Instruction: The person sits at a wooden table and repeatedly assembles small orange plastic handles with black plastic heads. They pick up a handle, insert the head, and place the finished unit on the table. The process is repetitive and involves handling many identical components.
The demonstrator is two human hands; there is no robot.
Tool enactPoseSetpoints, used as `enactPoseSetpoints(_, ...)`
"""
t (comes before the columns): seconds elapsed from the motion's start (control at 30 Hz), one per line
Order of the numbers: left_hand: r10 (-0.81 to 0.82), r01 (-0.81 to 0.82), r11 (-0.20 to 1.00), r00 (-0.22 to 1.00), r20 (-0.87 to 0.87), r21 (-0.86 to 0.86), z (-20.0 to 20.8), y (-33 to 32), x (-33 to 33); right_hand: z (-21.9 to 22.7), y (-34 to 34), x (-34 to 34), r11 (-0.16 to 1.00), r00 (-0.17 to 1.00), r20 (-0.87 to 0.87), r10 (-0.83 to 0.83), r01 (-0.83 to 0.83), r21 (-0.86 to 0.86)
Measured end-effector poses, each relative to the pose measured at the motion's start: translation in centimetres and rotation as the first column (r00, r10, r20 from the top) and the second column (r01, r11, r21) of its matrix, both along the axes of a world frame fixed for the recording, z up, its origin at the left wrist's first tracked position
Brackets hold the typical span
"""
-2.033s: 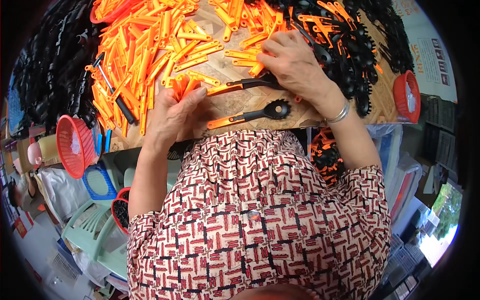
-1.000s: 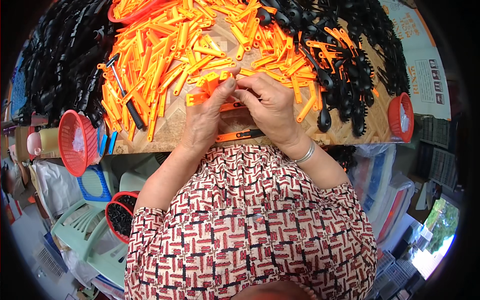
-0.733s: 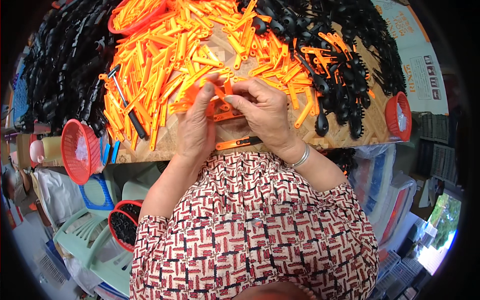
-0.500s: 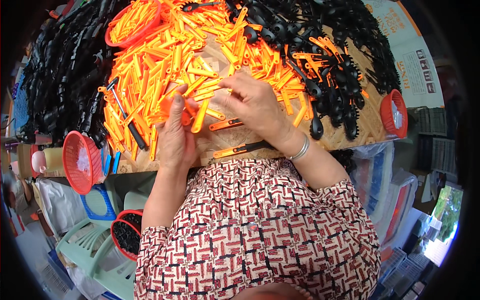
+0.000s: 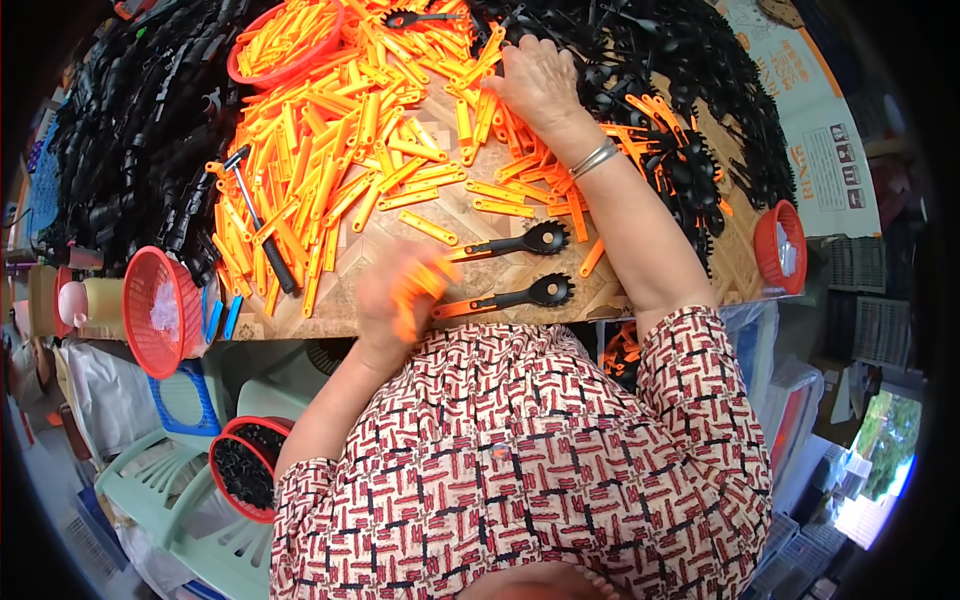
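My left hand point(image 5: 385, 300), smeared by motion at the table's near edge, is closed around several orange plastic handles point(image 5: 418, 290). My right hand point(image 5: 540, 88) reaches far forward to where the orange pieces meet the heap of black spoon heads point(image 5: 600, 50). Its thumb stands apart from the fingers, though the fingertips are partly hidden. Between my arms lie two black toothed pasta spoons with orange handle parts: an upper one point(image 5: 515, 242) and a lower one point(image 5: 525, 293). A wide pile of loose orange handles point(image 5: 310, 150) spreads across the table's left and middle.
A hammer point(image 5: 262, 225) rests on the orange pile. Red baskets stand at the back point(image 5: 290, 75), left edge point(image 5: 135, 310) and right edge point(image 5: 760, 245). Black parts point(image 5: 140, 140) fill the far left. Green chairs point(image 5: 200, 530) and a red bucket of dark bits point(image 5: 243, 470) are below.
My right hand has moved forward and right to the black heap. My left hand has come down toward me with orange handles. Both pasta spoons near me now show fully.
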State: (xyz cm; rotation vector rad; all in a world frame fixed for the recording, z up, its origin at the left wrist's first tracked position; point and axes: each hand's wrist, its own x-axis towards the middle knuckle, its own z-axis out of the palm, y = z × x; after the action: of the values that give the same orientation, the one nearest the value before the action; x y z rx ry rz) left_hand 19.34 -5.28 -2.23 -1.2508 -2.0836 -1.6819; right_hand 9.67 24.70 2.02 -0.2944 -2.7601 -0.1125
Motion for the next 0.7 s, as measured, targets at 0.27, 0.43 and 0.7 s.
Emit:
enactPoseSetpoints(0.27,-0.308,0.335,0.9,0.941,0.14,-0.277,-1.5,-1.3,-2.7,-0.4,3.0,-0.1,0.938,0.981,-0.196,0.0,-0.067,-0.339)
enactPoseSetpoints(0.43,-0.097,0.157,0.986,0.788,0.608,-0.047,-1.1,0.6,-7.5,2.3,2.0,3.1,0.507,0.977,-0.215,0.013,-0.192,-0.841)
enactPoseSetpoints(0.7,-0.071,0.107,0.994,0.501,0.862,0.02,0.3,3.3,-5.2,0.0,0.6,8.0,-0.104,0.933,-0.358,0.032,-0.353,-0.93)
